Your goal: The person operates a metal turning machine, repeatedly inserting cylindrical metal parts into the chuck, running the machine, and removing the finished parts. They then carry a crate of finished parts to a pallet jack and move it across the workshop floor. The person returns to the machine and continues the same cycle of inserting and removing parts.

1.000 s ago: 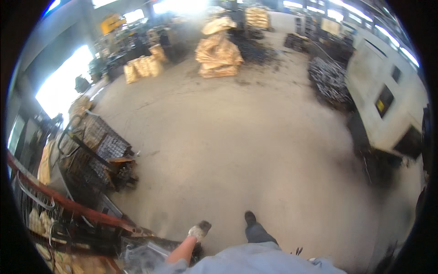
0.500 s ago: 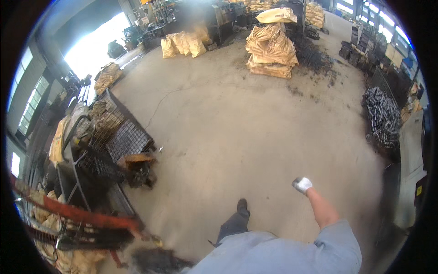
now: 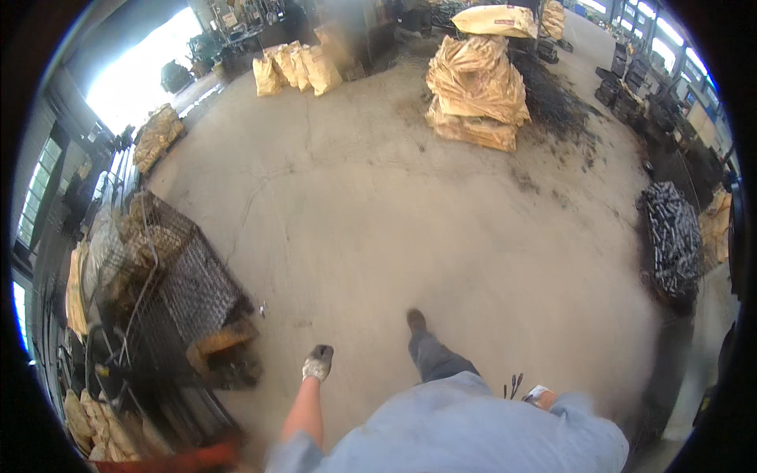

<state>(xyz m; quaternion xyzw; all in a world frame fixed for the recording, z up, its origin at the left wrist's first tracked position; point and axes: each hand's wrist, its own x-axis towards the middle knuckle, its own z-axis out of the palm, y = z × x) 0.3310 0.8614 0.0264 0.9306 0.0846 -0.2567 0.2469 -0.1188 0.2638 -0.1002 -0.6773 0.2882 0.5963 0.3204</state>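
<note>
My left hand [image 3: 318, 364] swings forward over the concrete floor [image 3: 355, 213], in a pale work glove with dark fingers. Its fingers are curled closed, and nothing sticks out of them. Low beside my body, my right hand [image 3: 539, 396] shows only as part of a white glove. Its fingers are hidden. Two thin dark prongs [image 3: 513, 386] stand just left of it; whether the hand holds them I cannot tell. One dark shoe [image 3: 416, 319] is stretched ahead of me.
Left stands a wire mesh cage [image 3: 197, 288] with sacks, above an orange-brown block [image 3: 221, 340]. Ahead are stacked tan sacks [image 3: 477, 87] and a row of pale sacks [image 3: 296, 69]. A bin of metal parts [image 3: 673, 236] stands right. Dark debris [image 3: 560, 102] litters the floor.
I have walked forward, and the view has shifted. My left hand has swung into view, while my right hand has dropped back beside my body. The red bar at left has slid toward the lower edge.
</note>
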